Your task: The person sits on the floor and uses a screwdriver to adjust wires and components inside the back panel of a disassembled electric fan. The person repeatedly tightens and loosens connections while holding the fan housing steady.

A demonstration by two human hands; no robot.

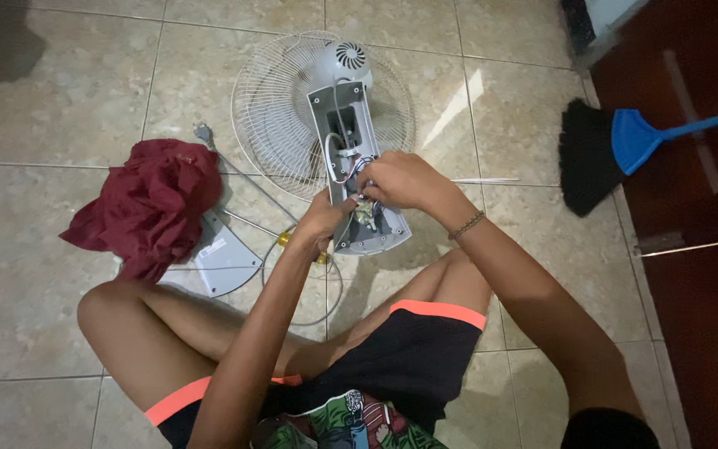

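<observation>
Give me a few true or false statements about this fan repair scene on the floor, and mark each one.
1. Both hands, the left hand and the right hand, are at the opened fan housing. True.
2. The fan's wire grille stands upright. False: it lies flat on the tiled floor.
3. A dark red cloth lies left of the fan. True.
4. The broom has a red head. False: it has black bristles and a blue head and handle.
5. The right wrist wears a bracelet. True.
</observation>
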